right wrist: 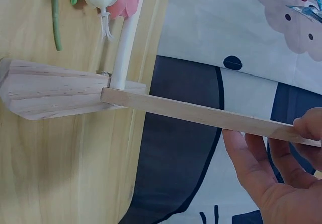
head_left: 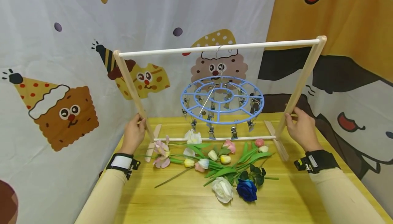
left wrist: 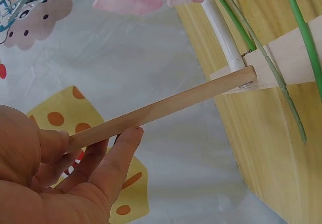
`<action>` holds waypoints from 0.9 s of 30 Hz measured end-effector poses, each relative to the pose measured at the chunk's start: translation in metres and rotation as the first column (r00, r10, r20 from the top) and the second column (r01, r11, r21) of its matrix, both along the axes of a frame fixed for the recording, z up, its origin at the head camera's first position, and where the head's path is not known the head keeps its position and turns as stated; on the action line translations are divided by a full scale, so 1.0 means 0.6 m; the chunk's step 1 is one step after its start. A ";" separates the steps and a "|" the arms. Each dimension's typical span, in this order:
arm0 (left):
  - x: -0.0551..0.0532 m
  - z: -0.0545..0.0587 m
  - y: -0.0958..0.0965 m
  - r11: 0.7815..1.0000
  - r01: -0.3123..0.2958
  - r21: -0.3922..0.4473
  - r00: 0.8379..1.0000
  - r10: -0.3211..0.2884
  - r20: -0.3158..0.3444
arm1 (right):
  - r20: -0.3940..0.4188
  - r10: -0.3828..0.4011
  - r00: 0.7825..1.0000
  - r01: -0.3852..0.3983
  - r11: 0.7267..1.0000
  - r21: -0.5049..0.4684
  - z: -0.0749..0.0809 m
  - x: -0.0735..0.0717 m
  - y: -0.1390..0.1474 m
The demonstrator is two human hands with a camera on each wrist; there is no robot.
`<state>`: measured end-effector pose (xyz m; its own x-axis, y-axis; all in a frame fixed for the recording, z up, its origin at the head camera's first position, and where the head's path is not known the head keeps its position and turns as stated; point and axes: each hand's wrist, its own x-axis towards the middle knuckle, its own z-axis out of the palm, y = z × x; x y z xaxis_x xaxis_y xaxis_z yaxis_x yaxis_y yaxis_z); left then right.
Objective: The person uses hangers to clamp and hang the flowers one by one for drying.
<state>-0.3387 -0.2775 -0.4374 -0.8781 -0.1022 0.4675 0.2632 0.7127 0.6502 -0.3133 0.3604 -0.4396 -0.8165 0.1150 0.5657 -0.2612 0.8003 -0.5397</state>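
A wooden rack with a white top bar (head_left: 172,51) stands on the table. My left hand (head_left: 134,133) pinches its left post (left wrist: 161,110) between thumb and fingers, low down near the foot. On the opposite side my right hand (head_left: 302,128) holds the right post (right wrist: 201,114) the same way, thumb on one face and fingertips on the other. From the top bar hangs a round blue clip hanger (head_left: 219,111) by a metal hook. Metal clips (head_left: 234,132) dangle all around its rings, and no flower hangs in them.
Artificial flowers lie across the table (head_left: 172,207) beneath and before the rack: a blue rose (head_left: 247,190), a white rose (head_left: 222,190), a pale purple flower (head_left: 161,154) and several tulips (head_left: 225,159). A cartoon-printed curtain (head_left: 147,19) hangs close behind the rack.
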 end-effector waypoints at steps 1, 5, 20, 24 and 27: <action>0.002 0.000 -0.001 1.000 -0.001 -0.003 1.000 0.001 -0.002 | 0.003 -0.003 1.000 0.003 1.000 0.002 0.000 0.003 0.000; 0.009 -0.003 -0.001 1.000 -0.007 -0.006 1.000 0.007 -0.005 | 0.020 -0.015 1.000 0.015 1.000 0.007 0.001 0.011 -0.002; 0.023 -0.006 0.001 1.000 -0.010 -0.015 1.000 0.010 0.007 | 0.105 -0.042 0.994 0.043 0.999 -0.008 -0.001 0.023 -0.002; 0.034 -0.008 0.004 1.000 -0.006 -0.018 1.000 0.007 0.017 | 0.163 -0.035 0.986 0.036 0.999 0.000 -0.011 0.033 0.004; 0.047 -0.009 0.009 1.000 -0.005 -0.008 0.999 0.005 0.032 | 0.154 -0.011 0.988 0.012 1.000 -0.003 -0.018 0.045 0.003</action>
<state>-0.3104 -0.2718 -0.4429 -0.8923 -0.1028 0.4396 0.2388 0.7189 0.6528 -0.2863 0.3624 -0.4505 -0.8926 0.1265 0.4326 -0.1655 0.8008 -0.5757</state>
